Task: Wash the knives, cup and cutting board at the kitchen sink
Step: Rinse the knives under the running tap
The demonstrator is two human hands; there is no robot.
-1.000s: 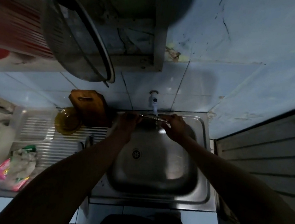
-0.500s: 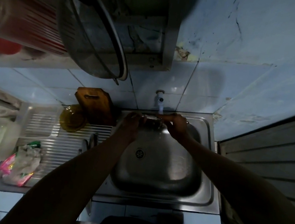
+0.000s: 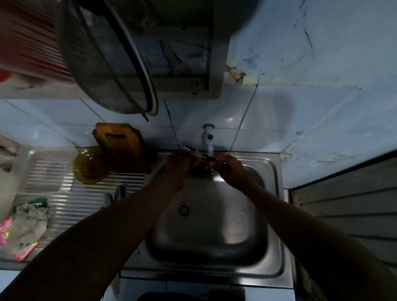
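The scene is dim and bluish overall, with both forearms reduced to dark, near-featureless shapes. The brightest spots are soft reflections on the stainless steel sink basin (image 3: 209, 231) and a faint sheen on the pale blue wall tiles (image 3: 230, 119) above the white plastic tap (image 3: 208, 141) (the light seems to fall from the upper right). The red-and-white striped object (image 3: 16, 40) at upper left is smeared by motion blur. Wide-angle distortion bends the straight edges toward the frame borders. Fine detail around the hands is lost in shadow and grain.
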